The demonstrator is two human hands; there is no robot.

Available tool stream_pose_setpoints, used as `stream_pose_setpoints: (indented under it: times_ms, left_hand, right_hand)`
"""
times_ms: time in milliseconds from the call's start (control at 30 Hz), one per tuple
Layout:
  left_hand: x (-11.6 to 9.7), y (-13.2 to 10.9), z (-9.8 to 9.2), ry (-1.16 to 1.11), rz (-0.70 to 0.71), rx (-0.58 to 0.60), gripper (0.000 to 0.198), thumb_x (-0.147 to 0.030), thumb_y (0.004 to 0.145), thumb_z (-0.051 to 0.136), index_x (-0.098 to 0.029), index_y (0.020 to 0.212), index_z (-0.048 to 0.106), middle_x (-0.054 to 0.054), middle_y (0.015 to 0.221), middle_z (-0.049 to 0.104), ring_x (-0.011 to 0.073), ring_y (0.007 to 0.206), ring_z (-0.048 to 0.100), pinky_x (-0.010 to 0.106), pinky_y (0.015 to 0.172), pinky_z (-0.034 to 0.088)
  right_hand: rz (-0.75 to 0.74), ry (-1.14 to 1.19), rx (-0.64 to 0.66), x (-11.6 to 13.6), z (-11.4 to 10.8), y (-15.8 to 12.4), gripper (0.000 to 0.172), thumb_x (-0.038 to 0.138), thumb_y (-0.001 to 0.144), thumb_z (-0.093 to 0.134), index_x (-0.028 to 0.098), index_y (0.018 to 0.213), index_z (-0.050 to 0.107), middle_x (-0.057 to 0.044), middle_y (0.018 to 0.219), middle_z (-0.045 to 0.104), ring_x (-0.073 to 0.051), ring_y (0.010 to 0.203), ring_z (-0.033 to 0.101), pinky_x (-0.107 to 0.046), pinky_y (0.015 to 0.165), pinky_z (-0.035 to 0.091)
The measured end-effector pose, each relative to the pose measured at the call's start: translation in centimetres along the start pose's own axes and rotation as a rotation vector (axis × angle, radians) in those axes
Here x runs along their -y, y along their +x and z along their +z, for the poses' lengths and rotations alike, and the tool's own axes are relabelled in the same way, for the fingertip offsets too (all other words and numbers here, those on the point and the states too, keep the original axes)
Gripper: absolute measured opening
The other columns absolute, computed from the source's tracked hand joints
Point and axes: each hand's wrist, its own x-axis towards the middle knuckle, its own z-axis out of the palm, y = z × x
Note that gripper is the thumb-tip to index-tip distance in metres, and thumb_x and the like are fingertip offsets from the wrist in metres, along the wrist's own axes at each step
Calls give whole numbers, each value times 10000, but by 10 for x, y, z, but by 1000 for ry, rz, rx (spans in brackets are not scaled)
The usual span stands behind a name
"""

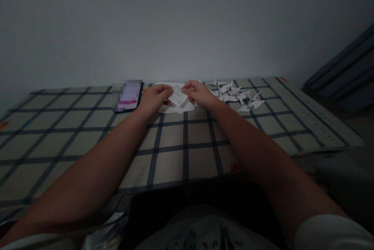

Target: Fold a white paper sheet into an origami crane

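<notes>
Left hand (157, 96) and right hand (199, 93) pinch 1 folded paper (178, 97) (opposite sides).

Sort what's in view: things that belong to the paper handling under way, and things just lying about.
Belong, it seems:
- small white diamond-shaped paper, held in the fingers
- loose white paper beneath it
- pointed, folded white paper pieces, probably related

Probably just lying about:
- dark-edged, rectangular device with lit screen, untouched

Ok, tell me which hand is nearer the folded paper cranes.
Right: the right hand is just left of the paper cranes; the left hand is farther left, across the held paper.
</notes>
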Motion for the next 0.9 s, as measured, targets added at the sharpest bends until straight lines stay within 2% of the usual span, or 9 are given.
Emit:
stream_pose_setpoints:
  times_ms: [100, 400, 533, 667, 800, 900]
  left_hand:
    - [-1, -2, 3, -39, -36, 0, 240, -351, 737, 776, -157, 867, 717, 22, 787, 722, 138, 638, 651, 246, 580, 545]
    - [0, 0, -2, -35, 69, -24, 295, -371, 724, 839, -134, 887, 774, 37, 775, 743, 132, 633, 653, 238, 601, 545]
    - [-1, 0, -2, -18, 80, -33, 365, -428, 721, 867, -130, 916, 788, 59, 826, 765, 161, 694, 684, 265, 649, 577]
    - [1, 3, -2, -111, 26, -16, 427, -504, 783, 827, -133, 991, 786, 84, 895, 782, 167, 736, 704, 272, 674, 601]
    - [2, 6, -2, -210, -38, -24, 479, -580, 929, 640, -129, 1020, 776, 91, 826, 758, 161, 696, 694, 282, 662, 609]
    - [0, 5, -1, -218, -47, -13, 402, -512, 916, 666, -130, 962, 782, 85, 811, 749, 160, 681, 681, 283, 648, 600]
  right_hand:
    - [-3, -8, 9, 1, 0, -2, 158, 138, 994, 608, 185, 852, 555, 96, 502, 481, -64, 441, 412, -166, 424, 293]
    - [-3, -2, 37, 4, 0, -3, 146, 152, 1000, 605, 179, 860, 572, 97, 479, 482, -62, 420, 403, -165, 414, 287]
    - [3, 0, 32, 1, -1, -1, 139, 182, 1011, 597, 183, 873, 576, 91, 474, 495, -72, 430, 427, -170, 427, 303]
    - [-7, 35, -39, -1, -1, 2, 192, 158, 999, 604, 194, 825, 531, 87, 501, 513, -67, 455, 458, -168, 463, 323]
    - [-1, 71, -138, 0, -1, 4, 223, 145, 1000, 596, 209, 809, 500, 92, 502, 504, -71, 452, 447, -180, 473, 318]
    - [-8, 94, -175, 0, -1, 4, 231, 137, 998, 599, 208, 799, 505, 91, 502, 502, -72, 459, 449, -185, 477, 318]
